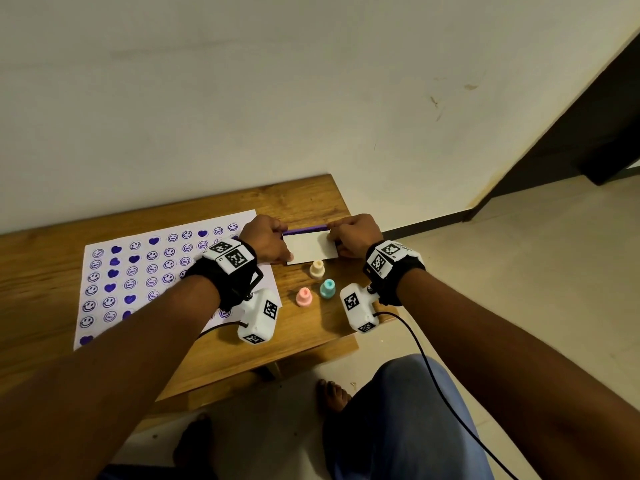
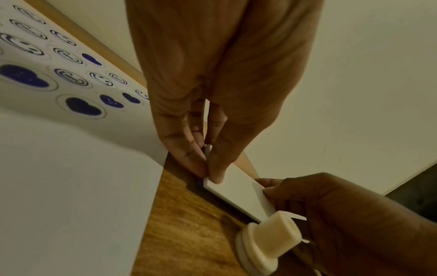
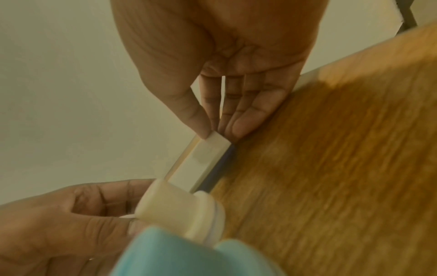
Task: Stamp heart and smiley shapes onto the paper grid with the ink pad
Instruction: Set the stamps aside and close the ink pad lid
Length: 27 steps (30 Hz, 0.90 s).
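The ink pad point(image 1: 310, 249) lies on the wooden table point(image 1: 311, 337), white lid up, with a purple strip showing along its far edge. My left hand point(image 1: 284, 242) pinches its left end and my right hand point(image 1: 332, 237) pinches its right end. In the left wrist view my left hand point(image 2: 208, 168) has thumb and finger closed on the corner of the ink pad point(image 2: 238, 190). In the right wrist view my right hand point(image 3: 214, 130) grips the end of the ink pad point(image 3: 203, 158) between thumb and fingers. The paper grid point(image 1: 145, 271), covered with purple hearts and smileys, lies to the left.
Three stamps stand just in front of the pad: cream point(image 1: 317, 269), teal point(image 1: 327, 288) and pink point(image 1: 304, 296). The wall runs behind the table. The table's right edge is close to my right wrist. A cable hangs from the right wrist camera.
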Each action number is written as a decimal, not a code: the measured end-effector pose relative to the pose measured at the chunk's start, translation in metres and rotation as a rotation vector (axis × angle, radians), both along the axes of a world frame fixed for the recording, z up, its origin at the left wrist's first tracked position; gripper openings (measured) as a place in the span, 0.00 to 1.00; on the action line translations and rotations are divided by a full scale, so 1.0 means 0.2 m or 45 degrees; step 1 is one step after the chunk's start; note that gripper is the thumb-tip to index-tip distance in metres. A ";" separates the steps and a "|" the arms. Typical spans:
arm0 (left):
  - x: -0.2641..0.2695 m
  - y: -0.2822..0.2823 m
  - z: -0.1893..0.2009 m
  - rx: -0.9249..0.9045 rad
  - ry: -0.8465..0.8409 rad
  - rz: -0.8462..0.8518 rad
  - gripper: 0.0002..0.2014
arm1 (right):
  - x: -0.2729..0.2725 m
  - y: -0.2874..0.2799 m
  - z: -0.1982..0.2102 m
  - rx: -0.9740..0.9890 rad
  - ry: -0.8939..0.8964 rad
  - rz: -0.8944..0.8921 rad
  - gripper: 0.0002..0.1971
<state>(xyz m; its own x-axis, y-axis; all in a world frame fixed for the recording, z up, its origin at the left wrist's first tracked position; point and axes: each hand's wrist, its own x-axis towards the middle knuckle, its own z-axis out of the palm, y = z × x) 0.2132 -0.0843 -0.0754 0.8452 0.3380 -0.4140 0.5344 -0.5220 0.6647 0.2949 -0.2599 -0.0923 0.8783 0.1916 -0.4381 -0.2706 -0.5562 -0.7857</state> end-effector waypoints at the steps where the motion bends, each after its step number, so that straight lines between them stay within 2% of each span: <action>1: 0.00 0.00 0.00 0.017 -0.001 -0.007 0.36 | 0.00 0.00 -0.01 0.002 -0.002 0.000 0.05; 9: 0.01 0.00 -0.02 0.050 -0.006 0.031 0.35 | 0.01 0.00 -0.02 -0.011 -0.004 -0.006 0.06; 15: 0.04 0.02 -0.03 0.085 -0.029 0.034 0.30 | 0.00 0.01 -0.04 -0.063 -0.069 -0.012 0.08; 19: 0.05 0.03 -0.04 0.105 -0.019 0.024 0.29 | 0.02 0.01 -0.02 -0.043 -0.020 0.007 0.08; 23: 0.07 0.02 -0.03 0.147 0.001 -0.023 0.29 | 0.03 0.01 0.00 -0.039 0.025 0.009 0.08; 27: 0.07 0.01 -0.03 0.218 0.000 -0.128 0.28 | 0.03 0.01 -0.01 -0.054 -0.026 0.025 0.04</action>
